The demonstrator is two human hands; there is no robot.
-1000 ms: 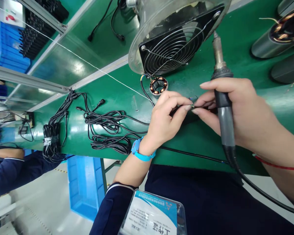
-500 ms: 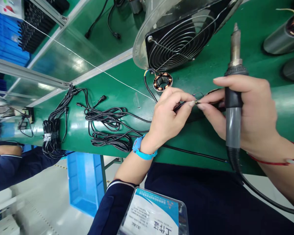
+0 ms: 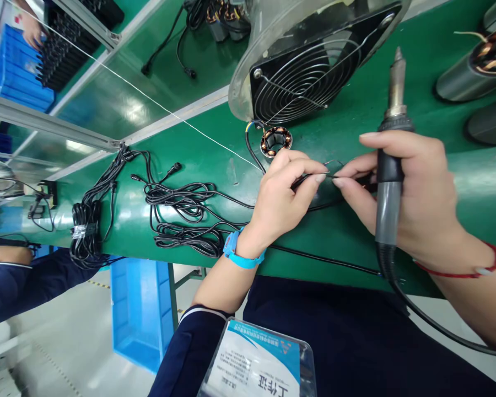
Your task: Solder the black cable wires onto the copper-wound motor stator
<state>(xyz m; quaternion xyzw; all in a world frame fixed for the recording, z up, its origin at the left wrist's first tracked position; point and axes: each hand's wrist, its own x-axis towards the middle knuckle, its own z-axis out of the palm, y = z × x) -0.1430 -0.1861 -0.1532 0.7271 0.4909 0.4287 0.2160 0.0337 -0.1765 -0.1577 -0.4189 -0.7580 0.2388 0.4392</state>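
Just below the fan (image 3: 314, 71), the left hand (image 3: 283, 201) pinches a thin black wire (image 3: 314, 207) against the right hand's (image 3: 417, 193) fingertips, which also grips a soldering iron (image 3: 391, 165) tip-up. The tip stands close to the fan's grille and might touch it. Open green tabletop (image 3: 215, 160) lies left; its near edge is close below.

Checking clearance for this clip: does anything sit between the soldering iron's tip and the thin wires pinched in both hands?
Nothing visible. The soldering iron points up and away in the right hand, above the thin wires pinched with the left hand.
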